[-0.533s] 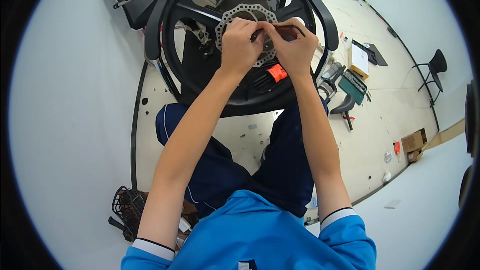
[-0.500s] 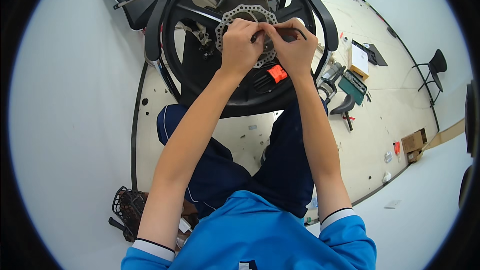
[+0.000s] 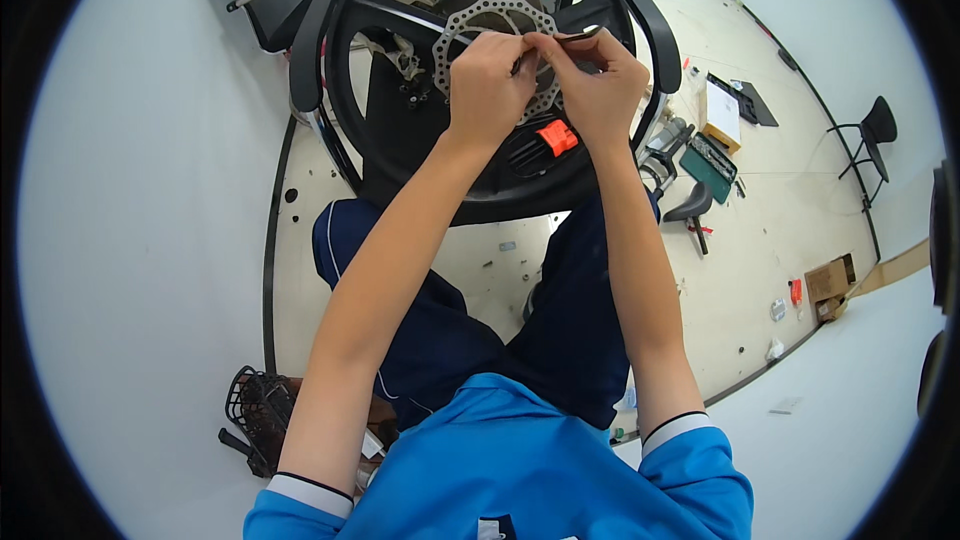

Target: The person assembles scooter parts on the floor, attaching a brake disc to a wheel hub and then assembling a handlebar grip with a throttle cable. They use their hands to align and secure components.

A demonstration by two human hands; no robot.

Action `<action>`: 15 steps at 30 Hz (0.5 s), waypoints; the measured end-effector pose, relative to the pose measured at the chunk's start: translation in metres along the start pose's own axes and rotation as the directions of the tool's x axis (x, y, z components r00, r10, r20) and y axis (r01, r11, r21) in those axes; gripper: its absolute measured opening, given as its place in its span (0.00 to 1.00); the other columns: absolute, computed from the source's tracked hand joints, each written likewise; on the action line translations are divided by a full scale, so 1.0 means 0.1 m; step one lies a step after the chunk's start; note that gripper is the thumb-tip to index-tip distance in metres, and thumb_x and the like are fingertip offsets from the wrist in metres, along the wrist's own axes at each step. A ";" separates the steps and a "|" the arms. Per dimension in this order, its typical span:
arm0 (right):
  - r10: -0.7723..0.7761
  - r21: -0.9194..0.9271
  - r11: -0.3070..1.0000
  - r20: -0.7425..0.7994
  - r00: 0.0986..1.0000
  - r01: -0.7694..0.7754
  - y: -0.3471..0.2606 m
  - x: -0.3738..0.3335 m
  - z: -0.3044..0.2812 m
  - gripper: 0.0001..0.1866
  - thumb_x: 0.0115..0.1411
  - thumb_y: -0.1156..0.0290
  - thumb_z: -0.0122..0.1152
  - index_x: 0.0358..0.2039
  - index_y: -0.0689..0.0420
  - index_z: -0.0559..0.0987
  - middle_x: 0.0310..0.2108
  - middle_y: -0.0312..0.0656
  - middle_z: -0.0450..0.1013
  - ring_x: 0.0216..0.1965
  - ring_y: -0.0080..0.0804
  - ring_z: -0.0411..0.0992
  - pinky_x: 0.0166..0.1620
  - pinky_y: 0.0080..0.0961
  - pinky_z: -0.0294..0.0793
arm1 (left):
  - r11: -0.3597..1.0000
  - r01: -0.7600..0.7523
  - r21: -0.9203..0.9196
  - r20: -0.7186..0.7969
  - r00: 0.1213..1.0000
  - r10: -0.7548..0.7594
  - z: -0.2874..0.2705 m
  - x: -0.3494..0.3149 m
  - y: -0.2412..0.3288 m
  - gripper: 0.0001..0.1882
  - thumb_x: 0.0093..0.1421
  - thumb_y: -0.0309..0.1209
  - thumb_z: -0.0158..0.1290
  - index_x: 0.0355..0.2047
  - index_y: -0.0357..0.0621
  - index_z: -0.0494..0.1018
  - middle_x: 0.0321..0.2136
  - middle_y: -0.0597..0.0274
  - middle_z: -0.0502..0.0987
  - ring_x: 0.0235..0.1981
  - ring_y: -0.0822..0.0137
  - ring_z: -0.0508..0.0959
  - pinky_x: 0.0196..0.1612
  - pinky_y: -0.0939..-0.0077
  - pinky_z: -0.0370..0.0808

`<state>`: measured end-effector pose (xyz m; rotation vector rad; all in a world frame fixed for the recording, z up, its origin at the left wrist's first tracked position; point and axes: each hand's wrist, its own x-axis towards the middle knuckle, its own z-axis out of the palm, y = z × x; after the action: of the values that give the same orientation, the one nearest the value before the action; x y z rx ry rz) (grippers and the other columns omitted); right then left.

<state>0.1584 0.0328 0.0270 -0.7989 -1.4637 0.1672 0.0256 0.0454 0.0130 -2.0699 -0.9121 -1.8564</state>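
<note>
A black spoked wheel (image 3: 540, 202) lies before me with a perforated metal brake disc (image 3: 442, 58) at its hub. Over the disc's near right part, both my hands meet at the fingertips. My right hand (image 3: 608, 90) is closed on a thin dark bent rod that looks like a hex key (image 3: 578, 37). My left hand (image 3: 486, 85) is also closed, its thumb and forefinger pinched against the right fingertips. A dark bit shows between its fingers, too small to name. What lies under the fingertips is hidden.
An orange-red piece (image 3: 557, 137) with black slim parts rests on the wheel. Black armrests (image 3: 312, 50) flank it. To the right on the floor are a saddle (image 3: 690, 204), a green tool case (image 3: 707, 168) and a white-topped box (image 3: 722, 112). A black basket (image 3: 262, 408) stands lower left.
Both hands have shifted slightly up and right. The hex key has swung from pointing down-right to lying nearly level. The disc and wheel appear slightly higher in view.
</note>
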 end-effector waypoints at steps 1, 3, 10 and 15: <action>-0.048 0.026 0.999 -0.003 0.999 0.048 -0.01 -0.01 0.01 0.08 0.54 0.72 0.71 0.34 0.61 0.84 0.28 0.42 0.81 0.27 0.22 0.78 0.33 0.16 0.76 | 1.000 -0.008 -0.017 0.019 1.000 0.009 -0.02 -0.01 -0.01 0.09 0.49 0.19 0.59 0.33 0.38 0.80 0.28 0.53 0.80 0.30 0.53 0.80 0.34 0.66 0.77; -0.154 0.069 0.986 -0.011 0.988 0.154 -0.06 0.02 0.01 0.08 0.55 0.74 0.69 0.35 0.61 0.84 0.31 0.43 0.82 0.30 0.23 0.80 0.36 0.17 0.77 | 0.998 -0.026 -0.059 0.044 0.999 0.029 -0.01 -0.02 -0.01 0.08 0.51 0.19 0.57 0.32 0.37 0.79 0.28 0.52 0.80 0.32 0.52 0.80 0.36 0.63 0.77; 0.068 0.234 0.970 -0.017 0.998 -0.062 -0.11 -0.05 -0.01 0.08 0.55 0.76 0.69 0.36 0.63 0.85 0.31 0.44 0.82 0.32 0.19 0.79 0.38 0.15 0.78 | 1.000 -0.024 -0.014 0.014 1.000 0.024 -0.01 0.00 0.08 0.09 0.53 0.20 0.59 0.36 0.40 0.80 0.29 0.51 0.81 0.31 0.52 0.82 0.36 0.67 0.78; 0.056 0.025 0.998 0.006 0.998 -0.056 -0.18 -0.02 -0.03 0.07 0.56 0.77 0.68 0.35 0.65 0.85 0.32 0.42 0.82 0.32 0.22 0.81 0.39 0.16 0.79 | 0.998 0.052 -0.027 0.095 0.994 -0.049 -0.07 0.01 0.04 0.08 0.54 0.21 0.59 0.35 0.39 0.80 0.29 0.50 0.81 0.31 0.52 0.82 0.34 0.68 0.78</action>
<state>0.1541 0.0172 0.0362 -0.8202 -1.4424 0.2296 0.0220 0.0391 0.0165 -2.1882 -0.9745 -1.8204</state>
